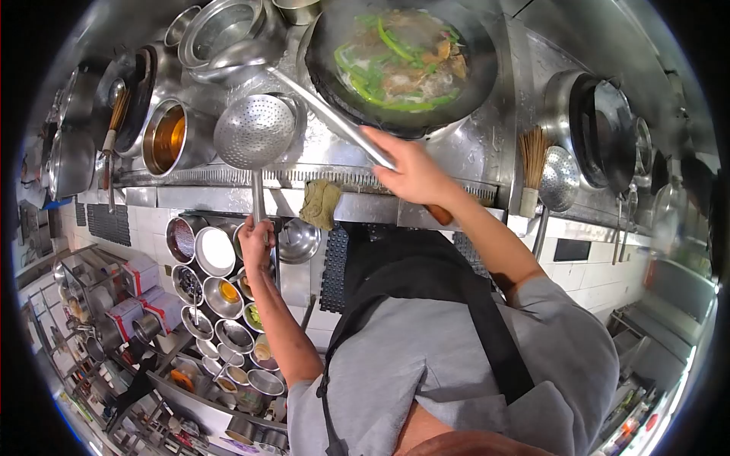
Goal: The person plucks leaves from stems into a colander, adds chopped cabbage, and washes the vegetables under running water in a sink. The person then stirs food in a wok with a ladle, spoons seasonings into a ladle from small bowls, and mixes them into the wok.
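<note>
My right hand (411,169) is closed around the handle of a steel ladle (319,105). The ladle's bowl is at the upper left, over or beside a round steel pot (222,29); I cannot tell whether they touch. To the right of it a dark wok (325,90) holds steaming broth with green stalks and brownish pieces (403,64). My left hand (257,240) grips the long handle of a perforated skimmer (255,133). The skimmer's round head lies level above the steel stovetop, left of the wok, with nothing in it.
A pot of orange liquid (169,138) stands left of the skimmer. A folded cloth (320,204) hangs on the stove's front edge. Several steel bowls of ingredients (224,296) are at the lower left. Right of the wok are a bamboo brush (531,163) and another skimmer (559,179).
</note>
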Action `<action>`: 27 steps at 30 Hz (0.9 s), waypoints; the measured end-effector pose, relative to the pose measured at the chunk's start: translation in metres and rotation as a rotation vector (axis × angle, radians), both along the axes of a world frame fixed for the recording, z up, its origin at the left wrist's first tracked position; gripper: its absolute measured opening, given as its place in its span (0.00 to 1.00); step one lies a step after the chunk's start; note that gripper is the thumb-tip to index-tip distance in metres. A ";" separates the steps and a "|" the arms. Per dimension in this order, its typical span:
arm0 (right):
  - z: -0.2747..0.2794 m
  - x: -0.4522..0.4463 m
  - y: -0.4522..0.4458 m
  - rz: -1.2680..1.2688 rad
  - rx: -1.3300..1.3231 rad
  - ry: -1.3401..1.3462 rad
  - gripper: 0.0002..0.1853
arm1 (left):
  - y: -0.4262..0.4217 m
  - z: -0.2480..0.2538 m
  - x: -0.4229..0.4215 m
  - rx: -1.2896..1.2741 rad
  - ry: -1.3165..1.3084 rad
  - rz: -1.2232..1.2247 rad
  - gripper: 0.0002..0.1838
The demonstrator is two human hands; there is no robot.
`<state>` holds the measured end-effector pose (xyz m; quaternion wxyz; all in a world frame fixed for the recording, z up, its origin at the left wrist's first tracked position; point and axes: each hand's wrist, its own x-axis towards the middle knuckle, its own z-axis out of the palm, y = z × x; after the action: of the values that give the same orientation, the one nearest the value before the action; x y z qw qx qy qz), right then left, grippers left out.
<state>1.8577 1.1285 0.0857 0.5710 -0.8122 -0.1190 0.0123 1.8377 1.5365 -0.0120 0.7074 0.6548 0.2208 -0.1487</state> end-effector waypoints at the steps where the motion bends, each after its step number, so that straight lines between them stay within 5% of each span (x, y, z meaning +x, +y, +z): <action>1: -0.005 -0.008 -0.015 -0.034 0.087 -0.011 0.34 | 0.004 -0.012 -0.001 -0.033 0.005 -0.019 0.07; 4: 0.042 -0.025 -0.065 -0.195 0.077 0.327 0.34 | -0.014 -0.017 -0.004 0.335 -0.032 0.022 0.21; 7: 0.057 -0.024 -0.111 -0.405 -0.038 0.437 0.35 | -0.015 -0.014 -0.012 1.624 -0.735 -0.068 0.24; 12: -0.001 0.016 -0.175 -0.592 -0.358 0.214 0.35 | -0.073 0.013 -0.045 0.420 -0.460 -0.054 0.18; 17: 0.016 0.042 -0.165 -0.483 -0.294 0.316 0.35 | -0.119 0.021 -0.079 0.390 -0.367 -0.417 0.19; 21: -0.011 0.049 -0.155 -0.328 -0.465 0.046 0.34 | -0.123 0.003 -0.100 0.343 -0.276 -0.454 0.20; 27: 0.009 -0.001 -0.141 -0.123 -0.823 0.128 0.39 | -0.104 -0.028 -0.135 0.539 -0.250 -0.475 0.21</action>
<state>1.8564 0.9878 0.0946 0.2050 -0.9757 -0.0196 0.0751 1.7024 1.4322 -0.0398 0.4773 0.8633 0.0061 -0.1639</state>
